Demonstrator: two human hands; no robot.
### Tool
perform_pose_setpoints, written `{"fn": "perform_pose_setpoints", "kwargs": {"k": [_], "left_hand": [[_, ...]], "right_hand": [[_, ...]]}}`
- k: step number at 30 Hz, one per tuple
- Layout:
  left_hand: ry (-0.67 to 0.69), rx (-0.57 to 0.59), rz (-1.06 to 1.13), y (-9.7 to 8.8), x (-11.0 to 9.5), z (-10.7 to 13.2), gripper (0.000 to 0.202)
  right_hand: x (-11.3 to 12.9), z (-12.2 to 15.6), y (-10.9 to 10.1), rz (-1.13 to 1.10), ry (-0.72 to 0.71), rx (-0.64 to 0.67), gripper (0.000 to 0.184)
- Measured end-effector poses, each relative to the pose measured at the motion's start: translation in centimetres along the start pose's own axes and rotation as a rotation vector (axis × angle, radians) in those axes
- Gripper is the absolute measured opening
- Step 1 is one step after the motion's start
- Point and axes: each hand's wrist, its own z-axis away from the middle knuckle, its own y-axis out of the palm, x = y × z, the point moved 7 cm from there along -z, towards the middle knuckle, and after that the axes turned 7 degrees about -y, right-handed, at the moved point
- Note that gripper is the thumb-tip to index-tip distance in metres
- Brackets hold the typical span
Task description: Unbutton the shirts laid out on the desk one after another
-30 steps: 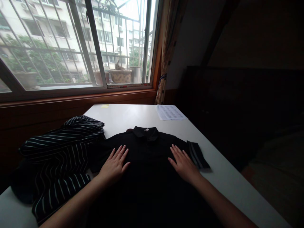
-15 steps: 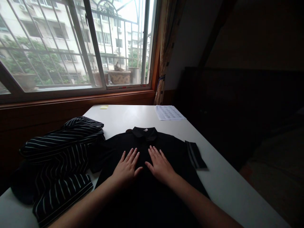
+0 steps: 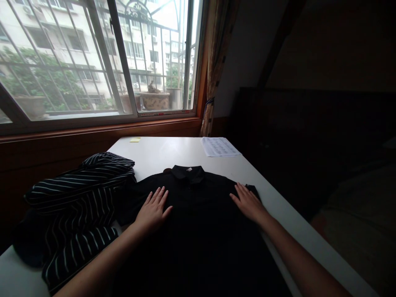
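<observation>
A black collared polo shirt (image 3: 198,231) lies spread on the white table (image 3: 173,150), its collar toward the window. My left hand (image 3: 153,208) rests flat on the chest at the left, fingers stretched out. Over by the right shoulder, my right hand (image 3: 249,203) lies with fingers extended on the cloth, covering most of the right sleeve. Neither hand grips anything. A small white label shows inside the collar. The shirt's lower part blends into shadow, so its hem cannot be made out.
A rumpled black-and-white striped garment (image 3: 83,202) is heaped at the left, against the shirt's left sleeve. Printed sheets (image 3: 220,147) lie at the far right corner, and a yellow sticky note (image 3: 135,140) at the far left. Behind the table are a window and a tied curtain (image 3: 208,111).
My hands have slid apart over the shirt from its middle. The left one moved a little left, the right one out to the right sleeve, which it now mostly hides.
</observation>
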Motion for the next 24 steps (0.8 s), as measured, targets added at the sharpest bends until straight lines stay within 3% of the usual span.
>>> {"fn": "perform_pose_setpoints", "kwargs": {"k": [8, 14, 19, 24], "left_hand": [[-0.135, 0.014, -0.019, -0.1, 0.9, -3.2, 0.068], [-0.16, -0.005, -0.018, -0.2, 1.3, -3.7, 0.066], [-0.156, -0.004, -0.023, -0.1, 1.3, -3.6, 0.066], [-0.158, -0.009, -0.041, -0.2, 1.2, -3.5, 0.066]], "right_hand": [[-2.2, -0.4, -1.4, 0.073, 0.032, -0.179, 0.048], [-4.8, 1.3, -2.5, 0.121, 0.088, -0.274, 0.046], [-6.7, 3.2, -2.1, 0.137, 0.223, -0.184, 0.047], [-6.4, 4.6, -2.8, 0.175, 0.238, -0.101, 0.037]]}}
